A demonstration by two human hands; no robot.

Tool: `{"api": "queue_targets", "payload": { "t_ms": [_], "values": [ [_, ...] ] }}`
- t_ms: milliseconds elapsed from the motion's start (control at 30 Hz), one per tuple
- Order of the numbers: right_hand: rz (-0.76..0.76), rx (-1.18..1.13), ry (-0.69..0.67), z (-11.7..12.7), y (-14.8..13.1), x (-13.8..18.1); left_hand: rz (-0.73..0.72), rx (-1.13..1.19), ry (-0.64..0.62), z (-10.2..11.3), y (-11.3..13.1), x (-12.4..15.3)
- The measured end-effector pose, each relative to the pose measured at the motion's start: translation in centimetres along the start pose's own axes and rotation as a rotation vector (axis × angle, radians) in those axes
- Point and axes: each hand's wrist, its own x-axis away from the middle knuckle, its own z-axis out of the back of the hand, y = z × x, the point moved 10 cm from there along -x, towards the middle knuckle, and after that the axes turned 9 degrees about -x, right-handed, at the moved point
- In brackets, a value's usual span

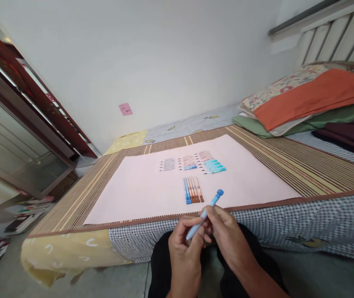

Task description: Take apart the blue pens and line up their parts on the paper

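A light-blue pen (212, 203) with a darker blue end is held slanting between my two hands, over the near edge of the bed. My left hand (186, 244) has its fingers closed around the pen's lower, tapered part. Higher up the barrel, my right hand (226, 231) pinches it between thumb and fingers. Just beyond lies a row of several blue and brown-ended pens (193, 190) on a pale pink sheet (142, 190). Farther back are groups of slim pieces with dark tips: grey ones (168, 164), pinkish ones (186, 160) and turquoise ones (213, 167).
The sheet rests on a striped mat (83, 186) over a bed with a checked cover (276, 219). Folded bedding with an orange panel (313, 97) is piled at right. A pink note (125, 109) is on the wall. At left stands a cabinet (18, 136).
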Motion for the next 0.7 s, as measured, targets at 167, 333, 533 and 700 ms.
{"api": "queue_targets", "payload": {
  "t_ms": [167,333,533,700],
  "values": [
    [0.051,0.153,0.015,1.6,-0.3,-0.6,0.047,-0.085,-0.028,-0.1,-0.3,-0.3],
    [0.056,0.254,-0.03,1.5,-1.2,-0.7,0.074,-0.315,-0.157,-0.8,-0.2,-0.3],
    [0.045,0.218,-0.071,1.1,-1.1,-0.6,0.296,-0.06,-0.325,-2.2,-2.5,0.0],
    [-0.025,0.14,-0.135,1.1,-0.1,-1.0,0.517,0.261,-0.469,-3.8,-4.1,0.9]
  ]
}}
